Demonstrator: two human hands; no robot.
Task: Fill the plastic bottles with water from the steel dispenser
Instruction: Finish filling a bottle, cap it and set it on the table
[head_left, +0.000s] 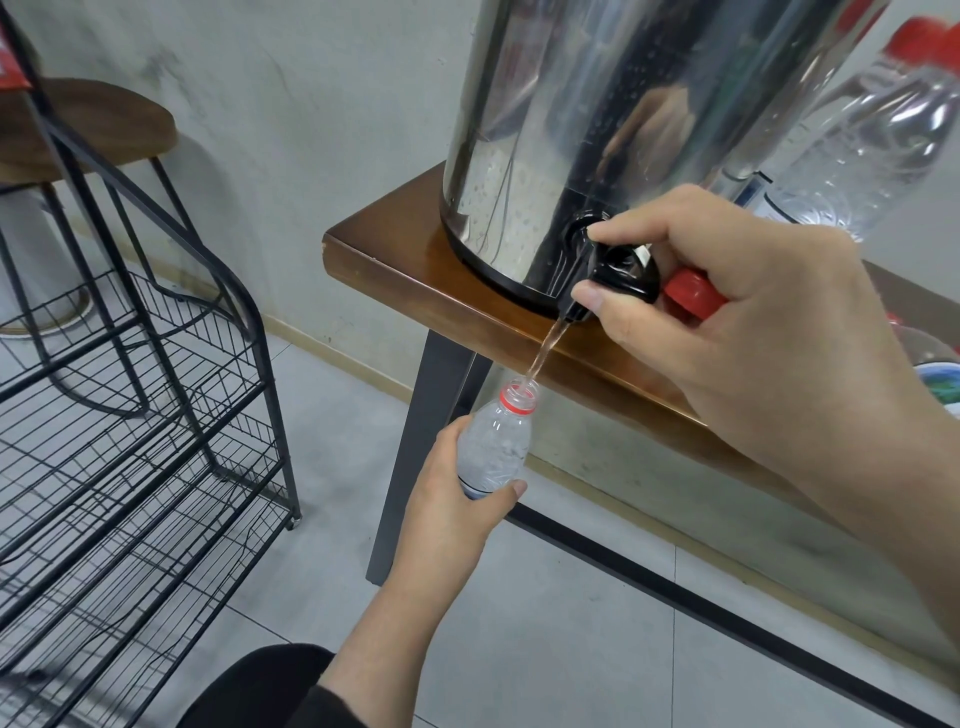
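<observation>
Bottle (496, 447) gripped in our left hand (452, 499) under the table-edge tap (621, 275), which our right hand (727, 312) pinches open, so the stream lands in its neck.

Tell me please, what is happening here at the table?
A person is filling a plastic bottle from the steel dispenser on the wooden table. The right hand grips the black tap and also holds a red cap. The left hand holds the open bottle below the spout, and a stream of water runs into its neck.
</observation>
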